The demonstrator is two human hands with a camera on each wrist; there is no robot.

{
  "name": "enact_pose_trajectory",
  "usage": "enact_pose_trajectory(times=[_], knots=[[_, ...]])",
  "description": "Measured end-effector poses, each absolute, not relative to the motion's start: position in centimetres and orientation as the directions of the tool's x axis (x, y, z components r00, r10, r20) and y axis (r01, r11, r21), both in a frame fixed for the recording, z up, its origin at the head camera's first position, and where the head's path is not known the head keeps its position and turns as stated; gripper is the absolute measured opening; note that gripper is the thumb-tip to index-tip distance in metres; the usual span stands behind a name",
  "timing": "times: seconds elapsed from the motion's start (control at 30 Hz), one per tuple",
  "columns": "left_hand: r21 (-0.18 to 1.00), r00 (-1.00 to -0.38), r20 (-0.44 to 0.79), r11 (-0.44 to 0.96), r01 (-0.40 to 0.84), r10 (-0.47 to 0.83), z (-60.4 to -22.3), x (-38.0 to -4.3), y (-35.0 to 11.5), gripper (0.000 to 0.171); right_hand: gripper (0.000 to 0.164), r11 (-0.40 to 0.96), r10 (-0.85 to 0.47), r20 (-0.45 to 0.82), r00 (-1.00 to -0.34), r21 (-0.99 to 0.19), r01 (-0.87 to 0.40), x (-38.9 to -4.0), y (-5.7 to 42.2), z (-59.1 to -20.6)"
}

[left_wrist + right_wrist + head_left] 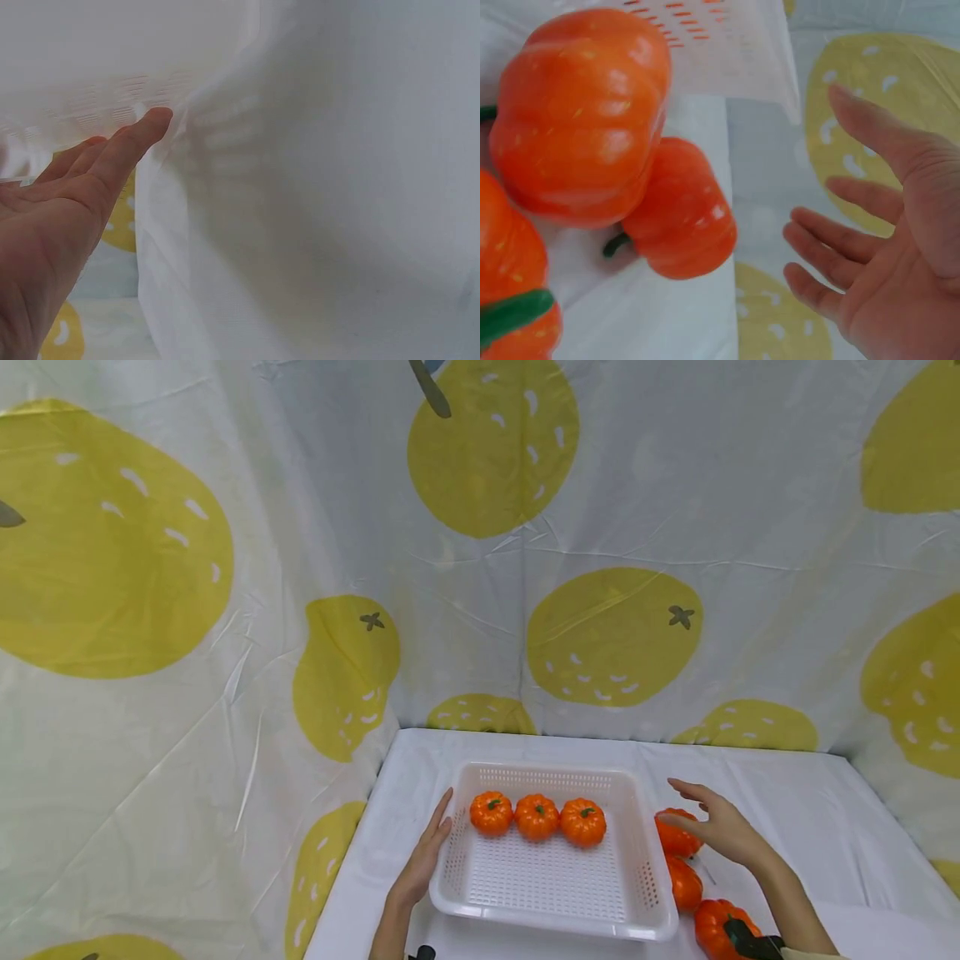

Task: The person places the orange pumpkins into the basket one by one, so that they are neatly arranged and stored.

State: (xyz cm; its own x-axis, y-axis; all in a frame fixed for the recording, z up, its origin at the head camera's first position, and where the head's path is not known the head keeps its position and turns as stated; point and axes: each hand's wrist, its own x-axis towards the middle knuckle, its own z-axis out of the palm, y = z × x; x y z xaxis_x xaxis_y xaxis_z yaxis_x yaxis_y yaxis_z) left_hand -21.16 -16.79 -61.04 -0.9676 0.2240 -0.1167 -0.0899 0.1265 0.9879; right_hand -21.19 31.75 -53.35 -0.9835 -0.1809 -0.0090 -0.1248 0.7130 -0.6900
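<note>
A white plastic basket [555,924] with slotted sides holds three small orange pumpkins in a row: one at left [491,813], one in the middle [537,817], one at right [582,822]. My left hand [420,860] rests at the basket's left side, fingers straight; in the left wrist view its fingertips [159,116] meet the slotted wall. Three more pumpkins lie along the basket's right side: a far one [678,843], a second [684,885] and a near one [723,927]. Beside the far pumpkin is my right hand [723,827], fingers spread, holding nothing.
A white cloth [757,793] covers the table. Behind and to the left hangs a pale curtain [465,635] printed with large yellow fruit. Dark wrist gear [753,942] partly covers the near pumpkin in the head view.
</note>
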Motion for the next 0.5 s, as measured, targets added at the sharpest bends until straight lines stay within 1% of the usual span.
enact_pose_trajectory(times=[0.1, 0.33, 0.5], knots=[[0.988, -0.968, -0.116, 0.129, -0.088, 0.223, -61.0, -21.2, -16.8, 0.054, 0.077, 0.747, -0.168, -0.032, -0.985, -0.656, -0.106, -20.9, 33.0, -54.3], [0.988, -0.969, -0.112, 0.128, -0.085, 0.221, -61.0, -21.1, -16.8, 0.054, 0.084, 0.782, -0.142, -0.151, -0.978, -0.623, -0.017, -20.8, 33.9, -55.9], [0.988, -0.969, -0.111, 0.127, -0.085, 0.219, -61.0, -21.1, -16.7, 0.054, 0.087, 0.79, -0.136, -0.177, -0.975, -0.614, 0.001, -20.8, 33.8, -56.7]])
